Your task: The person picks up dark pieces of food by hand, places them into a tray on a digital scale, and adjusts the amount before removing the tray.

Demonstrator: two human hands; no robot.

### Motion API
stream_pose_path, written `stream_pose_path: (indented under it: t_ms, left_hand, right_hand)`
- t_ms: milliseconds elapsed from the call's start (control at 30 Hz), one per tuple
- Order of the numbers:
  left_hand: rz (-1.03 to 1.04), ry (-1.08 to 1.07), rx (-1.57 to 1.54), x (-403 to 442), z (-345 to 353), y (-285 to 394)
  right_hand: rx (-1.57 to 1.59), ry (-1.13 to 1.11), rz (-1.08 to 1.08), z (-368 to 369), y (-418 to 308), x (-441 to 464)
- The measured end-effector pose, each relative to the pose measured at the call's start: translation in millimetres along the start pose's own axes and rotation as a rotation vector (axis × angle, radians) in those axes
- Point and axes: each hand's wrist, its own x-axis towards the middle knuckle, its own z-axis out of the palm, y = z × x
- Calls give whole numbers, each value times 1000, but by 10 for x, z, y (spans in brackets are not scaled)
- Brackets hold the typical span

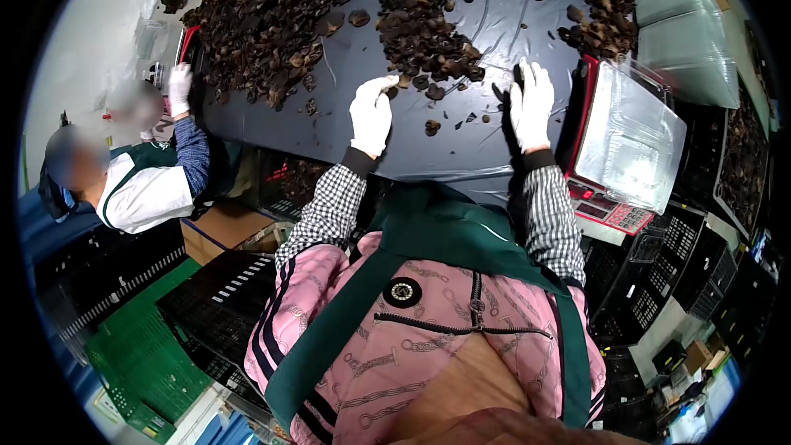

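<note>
My left hand [372,115], in a white glove, is at the near edge of a heap of dark brown dried mushrooms [424,37]. Its fingers curl towards the thumb, and a small brown dried mushroom [394,91] shows at the fingertips. Farther right, my right hand [531,105], also gloved in white, lies with straight fingers over the dark table covering [461,144] and holds nothing. Between the hands lie a few loose mushroom pieces [432,127] and dark crumbs.
A red scale [614,214] carrying a clear plastic tray [634,140] stands right of my right hand. Stacked clear containers [688,37] are behind it. At the left, a co-worker [156,181] reaches towards another scale. Black crates [218,305] stand below the table.
</note>
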Motion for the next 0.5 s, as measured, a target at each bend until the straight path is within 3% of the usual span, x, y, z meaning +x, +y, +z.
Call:
stream_pose_path:
  t_ms: [67, 133, 200, 300, 433, 500]
  left_hand:
    - [-11, -3, -39, -161, -122, -118]
    - [38, -56, 14, -228, -213, -43]
    - [79, -167, 4, -279, -157, 106]
    - [306, -370, 84, -292, 70, 327]
    - [319, -455, 116, -357, 266, 77]
    - [328, -409, 146, -286, 284, 18]
  right_hand:
    - [-115, 19, -10, 203, 34, -45]
    - [175, -70, 32, 164, -183, -149]
    - [266, -73, -26, 170, -462, -457]
    - [613, -170, 328, -40, -808, -669]
    - [515, -5, 414, -22, -713, -705]
    - [695, -165, 439, -46, -772, -769]
